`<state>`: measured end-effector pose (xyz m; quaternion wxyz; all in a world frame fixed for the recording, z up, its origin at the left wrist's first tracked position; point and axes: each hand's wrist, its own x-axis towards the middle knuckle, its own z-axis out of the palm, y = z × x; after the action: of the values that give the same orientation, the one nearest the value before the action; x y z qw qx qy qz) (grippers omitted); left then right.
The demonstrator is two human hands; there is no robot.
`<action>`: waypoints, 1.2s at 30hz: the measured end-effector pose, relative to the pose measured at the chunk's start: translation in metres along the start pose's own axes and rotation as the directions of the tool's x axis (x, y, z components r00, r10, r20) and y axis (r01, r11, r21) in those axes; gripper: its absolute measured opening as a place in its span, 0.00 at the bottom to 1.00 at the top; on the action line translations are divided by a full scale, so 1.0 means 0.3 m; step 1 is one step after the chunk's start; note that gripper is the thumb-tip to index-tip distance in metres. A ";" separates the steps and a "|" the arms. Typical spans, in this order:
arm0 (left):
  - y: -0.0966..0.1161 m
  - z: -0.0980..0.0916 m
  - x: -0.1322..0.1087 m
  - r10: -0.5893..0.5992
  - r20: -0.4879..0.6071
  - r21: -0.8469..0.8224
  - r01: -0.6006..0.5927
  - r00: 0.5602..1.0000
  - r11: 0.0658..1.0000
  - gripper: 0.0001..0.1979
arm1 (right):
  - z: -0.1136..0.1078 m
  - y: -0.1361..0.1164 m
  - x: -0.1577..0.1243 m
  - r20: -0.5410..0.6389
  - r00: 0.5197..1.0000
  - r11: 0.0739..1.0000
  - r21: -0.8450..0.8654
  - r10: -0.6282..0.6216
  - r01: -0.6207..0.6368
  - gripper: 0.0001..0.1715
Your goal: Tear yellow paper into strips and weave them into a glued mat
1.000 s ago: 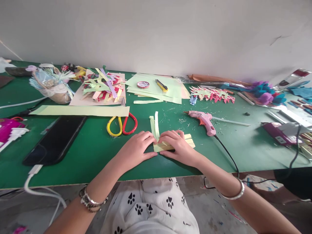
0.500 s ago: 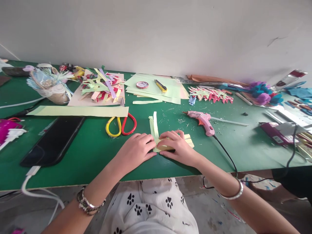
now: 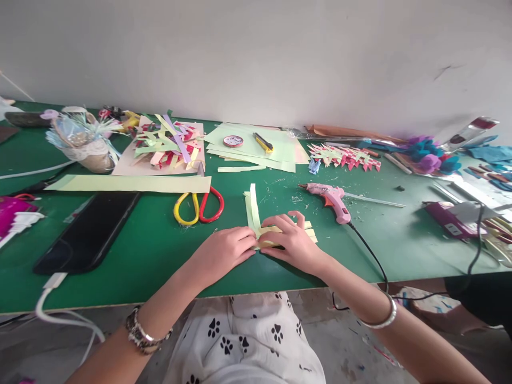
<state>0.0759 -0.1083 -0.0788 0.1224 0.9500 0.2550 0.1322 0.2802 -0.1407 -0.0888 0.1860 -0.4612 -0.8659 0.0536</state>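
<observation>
Pale green and yellow paper strips (image 3: 253,207) are folded or laid together at an angle on the green table in front of me. Two green ends point away from me, and yellow ends (image 3: 311,232) stick out to the right. My left hand (image 3: 232,246) is closed on the left corner of the strips, its fingertips pinched together there. Across the yellow part lies my right hand (image 3: 291,239), its thumb and fingers bent around the paper close to the left fingertips. The folds under the fingers are mostly hidden.
A pink glue gun (image 3: 330,200) lies to the right, its black cord running off the table edge. Scissors (image 3: 200,207) with yellow and red handles, a long pale strip (image 3: 132,183) and a phone (image 3: 90,229) are leftward. Behind are paper sheets (image 3: 240,136) with a cutter (image 3: 263,143).
Both hands stay at the same corner of the strips. The right fingers have lifted and shifted slightly, showing more yellow paper between the hands.
</observation>
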 end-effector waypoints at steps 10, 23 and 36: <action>-0.007 -0.008 0.004 0.039 -0.032 0.013 -0.039 0.999 0.999 0.10 | 0.005 -0.001 0.000 0.003 0.999 0.997 -0.064 -0.036 0.036 0.13; -0.001 -0.032 -0.061 0.082 0.024 0.066 -0.083 0.996 0.994 0.14 | -0.061 0.003 -0.103 0.123 0.992 0.999 -0.042 0.031 -0.026 0.19; -0.023 -0.032 -0.058 0.106 0.102 -0.017 -0.105 0.989 0.994 0.18 | -0.053 0.007 -0.129 0.098 0.991 0.995 -0.049 0.092 -0.087 0.20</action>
<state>0.0552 -0.1100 -0.0752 0.1334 0.9670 0.1969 0.0909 0.3072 -0.1723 -0.0852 0.1297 -0.5004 -0.8535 0.0656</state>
